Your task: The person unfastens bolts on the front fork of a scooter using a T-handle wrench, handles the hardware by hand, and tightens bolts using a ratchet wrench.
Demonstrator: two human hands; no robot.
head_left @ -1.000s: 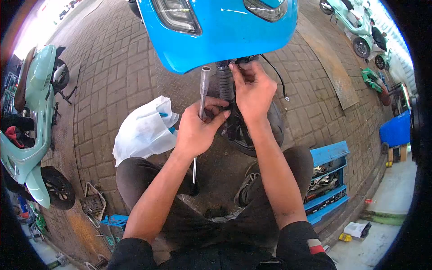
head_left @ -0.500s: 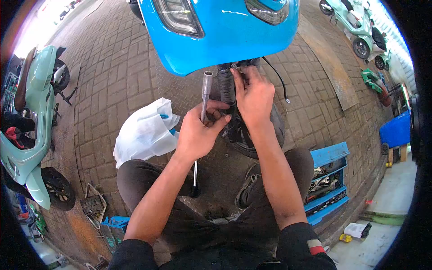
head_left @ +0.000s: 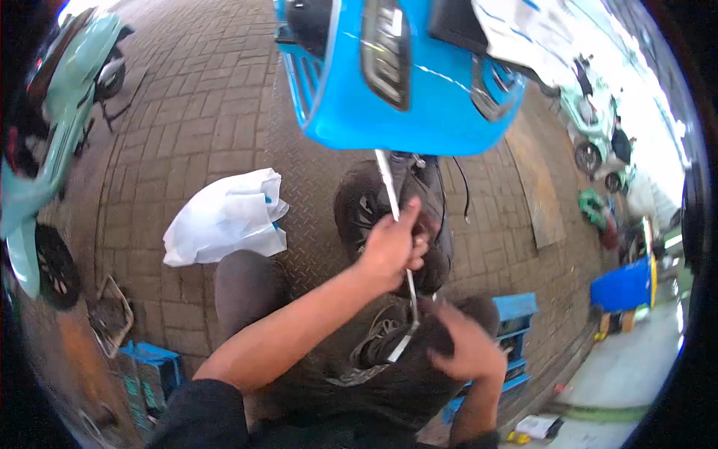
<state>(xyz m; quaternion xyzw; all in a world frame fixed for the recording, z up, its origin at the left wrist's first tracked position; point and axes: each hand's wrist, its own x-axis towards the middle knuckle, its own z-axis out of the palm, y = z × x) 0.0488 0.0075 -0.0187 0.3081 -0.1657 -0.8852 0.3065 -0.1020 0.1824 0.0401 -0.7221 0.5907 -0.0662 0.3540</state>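
the biggest thing here is the brick floor (head_left: 202,127). a blue scooter (head_left: 434,112) stands on the far side of the person's bent knees, with its nose facing them. a pale green scooter (head_left: 75,82) is well apart, over on the left. under the blue nose is a dark front wheel (head_left: 353,198). a white bag (head_left: 224,217) lies on the floor left of that wheel, and a blue toolbox (head_left: 516,305) sits near the person's right knee.

next in size is the l-shaped socket wrench (head_left: 387,183). it leans up in front of the wheel, with its top at the low edge of the blue nose and its bent end down near a shoe. the top is too blurry to tell if it sits on a bolt.

the left hand (head_left: 390,254) is wrapped around the middle of the wrench, thumb up. the right hand (head_left: 471,346) holds nothing that i can see. its fingers are spread wide beside the low part of the wrench, and blur hides if they touch it.

the step in hand looks like getting the wrench lined up under the nose. i think the next move calls for a steady left hand up high, and the right hand on the bent end to turn it.
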